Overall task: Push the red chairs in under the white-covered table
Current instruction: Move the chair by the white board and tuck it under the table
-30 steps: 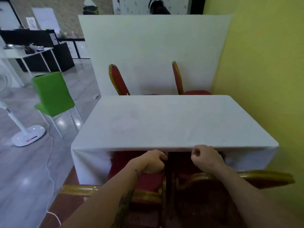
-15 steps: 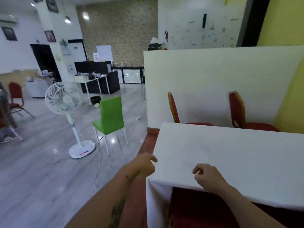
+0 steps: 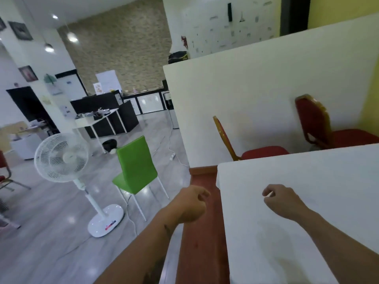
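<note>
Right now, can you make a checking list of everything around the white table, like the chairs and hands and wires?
Surface: white-covered table, top bare.
Job's things: two red chairs at the far side, seats partly out from the table; near-side chairs not in view.
Clutter: nothing seen on the table.
Hands: left hand loosely curled over the floor beside the table; right hand curled above the tabletop; neither holds a chair.
Cables: white cord trailing on the floor by the fan; another cord with a power strip farther back.
Surroundings: green chair, white partition, yellow wall.
</note>
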The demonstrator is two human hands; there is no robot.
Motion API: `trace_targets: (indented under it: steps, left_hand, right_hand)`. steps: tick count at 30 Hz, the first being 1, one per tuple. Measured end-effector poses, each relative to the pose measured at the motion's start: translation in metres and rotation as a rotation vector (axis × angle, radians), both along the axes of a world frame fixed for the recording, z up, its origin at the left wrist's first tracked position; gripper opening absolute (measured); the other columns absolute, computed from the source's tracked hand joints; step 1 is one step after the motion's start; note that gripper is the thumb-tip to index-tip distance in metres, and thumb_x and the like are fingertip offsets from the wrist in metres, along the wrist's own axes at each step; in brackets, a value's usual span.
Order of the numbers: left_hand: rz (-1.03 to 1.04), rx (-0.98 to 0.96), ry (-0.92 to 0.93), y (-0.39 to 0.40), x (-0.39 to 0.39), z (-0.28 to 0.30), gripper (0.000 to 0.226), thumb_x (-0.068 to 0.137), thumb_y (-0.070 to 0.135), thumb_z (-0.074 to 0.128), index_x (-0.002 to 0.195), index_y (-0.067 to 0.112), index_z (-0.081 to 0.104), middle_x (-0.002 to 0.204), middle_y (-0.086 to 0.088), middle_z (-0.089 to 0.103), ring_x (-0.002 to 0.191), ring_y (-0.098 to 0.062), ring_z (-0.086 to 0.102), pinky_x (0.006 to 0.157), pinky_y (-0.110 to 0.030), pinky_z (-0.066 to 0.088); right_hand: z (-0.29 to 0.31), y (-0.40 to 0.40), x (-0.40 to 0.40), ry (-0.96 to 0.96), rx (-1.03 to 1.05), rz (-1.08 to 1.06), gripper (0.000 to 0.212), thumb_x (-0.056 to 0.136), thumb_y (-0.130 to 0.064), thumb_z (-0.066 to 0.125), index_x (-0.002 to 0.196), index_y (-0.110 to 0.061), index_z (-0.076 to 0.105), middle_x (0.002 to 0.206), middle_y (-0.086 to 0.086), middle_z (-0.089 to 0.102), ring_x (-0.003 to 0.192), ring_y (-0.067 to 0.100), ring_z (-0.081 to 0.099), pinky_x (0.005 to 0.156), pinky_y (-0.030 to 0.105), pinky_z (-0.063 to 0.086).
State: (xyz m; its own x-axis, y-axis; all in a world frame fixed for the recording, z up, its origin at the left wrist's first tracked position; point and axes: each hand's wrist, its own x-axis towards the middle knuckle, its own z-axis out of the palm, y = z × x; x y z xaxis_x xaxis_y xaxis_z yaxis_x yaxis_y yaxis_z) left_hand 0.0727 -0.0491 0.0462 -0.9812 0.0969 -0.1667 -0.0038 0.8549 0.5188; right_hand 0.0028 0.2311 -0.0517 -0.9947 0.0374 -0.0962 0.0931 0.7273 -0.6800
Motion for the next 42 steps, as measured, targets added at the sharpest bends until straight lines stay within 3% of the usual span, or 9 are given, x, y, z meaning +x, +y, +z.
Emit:
trace_targets:
  steps: [7, 18, 25, 35, 40, 42]
  left_hand:
    - [-0.125, -0.034, -0.028, -0.031, -0.113, 0.007, 0.049, 0.091, 0.001, 0.05, 0.135, 0.017, 0.063, 0.13, -0.006, 0.067, 0.116, -0.022, 0.065, 0.097, -0.032, 0.054]
    - [-0.274, 0.089, 0.005, -0.092, -0.275, -0.006, 0.038, 0.094, 0.004, 0.055, 0.123, 0.024, 0.07, 0.113, 0.003, 0.069, 0.099, -0.017, 0.067, 0.074, -0.016, 0.056]
    - [-0.294, 0.078, 0.027, -0.151, -0.39, -0.012, 0.04, 0.091, 0.013, 0.052, 0.125, 0.026, 0.07, 0.13, 0.0, 0.065, 0.112, -0.019, 0.063, 0.099, -0.031, 0.053]
    - [-0.378, 0.111, 0.084, -0.135, -0.556, -0.017, 0.043, 0.091, 0.012, 0.046, 0.126, 0.022, 0.068, 0.125, -0.003, 0.067, 0.11, -0.021, 0.064, 0.098, -0.035, 0.055]
    - [-0.438, 0.031, 0.082, -0.106, -0.643, -0.02, 0.047, 0.093, 0.011, 0.05, 0.137, 0.022, 0.059, 0.13, -0.003, 0.064, 0.116, -0.023, 0.061, 0.1, -0.036, 0.053]
    - [-0.46, 0.014, 0.096, -0.096, -0.676, -0.019, 0.047, 0.092, 0.011, 0.05, 0.138, 0.022, 0.059, 0.132, -0.003, 0.063, 0.117, -0.024, 0.06, 0.1, -0.037, 0.053]
  right_hand:
    - [-0.001, -0.026, -0.074, -0.091, 0.012, -0.14, 0.017, 0.076, -0.025, 0.058, 0.092, -0.03, 0.064, 0.095, -0.002, 0.066, 0.085, 0.019, 0.064, 0.078, 0.036, 0.055]
    - [0.029, -0.098, -0.186, -0.028, 0.072, -0.256, 0.023, 0.078, -0.023, 0.057, 0.099, -0.029, 0.064, 0.097, -0.002, 0.066, 0.084, 0.016, 0.064, 0.073, 0.032, 0.055]
    - [0.038, -0.154, -0.266, -0.009, 0.126, -0.293, 0.024, 0.08, -0.018, 0.057, 0.101, -0.028, 0.065, 0.104, -0.003, 0.068, 0.096, 0.018, 0.063, 0.086, 0.034, 0.053]
    - [0.032, -0.177, -0.406, -0.032, 0.064, -0.312, 0.031, 0.079, -0.028, 0.058, 0.11, -0.029, 0.058, 0.105, -0.005, 0.063, 0.1, 0.019, 0.061, 0.089, 0.037, 0.053]
    - [0.024, -0.172, -0.5, -0.09, 0.018, -0.301, 0.06, 0.07, -0.044, 0.057, 0.126, -0.021, 0.058, 0.114, 0.001, 0.063, 0.107, 0.024, 0.06, 0.087, 0.038, 0.051]
    - [0.021, -0.17, -0.535, -0.12, -0.007, -0.301, 0.063, 0.07, -0.046, 0.06, 0.127, -0.02, 0.056, 0.118, 0.004, 0.063, 0.107, 0.025, 0.06, 0.085, 0.038, 0.051]
